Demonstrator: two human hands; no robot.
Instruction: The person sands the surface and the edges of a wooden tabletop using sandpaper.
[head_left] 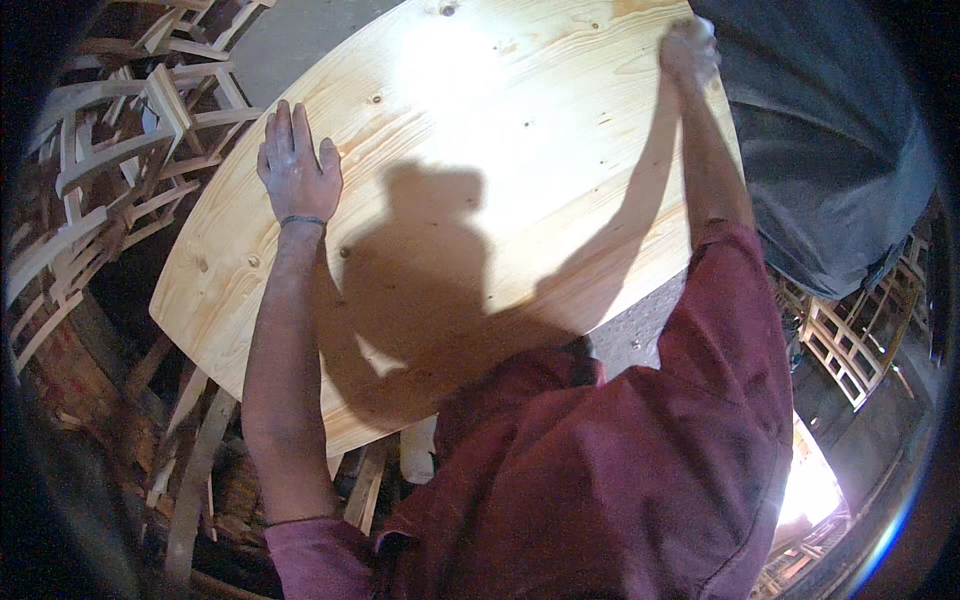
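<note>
A large pale wooden panel (560,130) with knots and a curved left edge fills the middle of the head view. Near that edge my left hand (300,175) lies flat on the wood, fingers stretched out and thumb apart. A dark band circles its wrist. My right hand (688,58) is at the panel's far right corner, its fingers closed and slightly blurred. Something whitish (704,27) shows at the fingertips, too unclear to name. Shadows of my head and arms fall across the panel, and a bright glare covers its upper middle.
Stacked wooden frames (150,130) crowd the left side. A dark sheet (820,130) drapes over something right of the panel. Lattice-like wooden frames (845,350) stand farther right, above a bright opening (810,480). Wooden strips (195,480) are below the panel.
</note>
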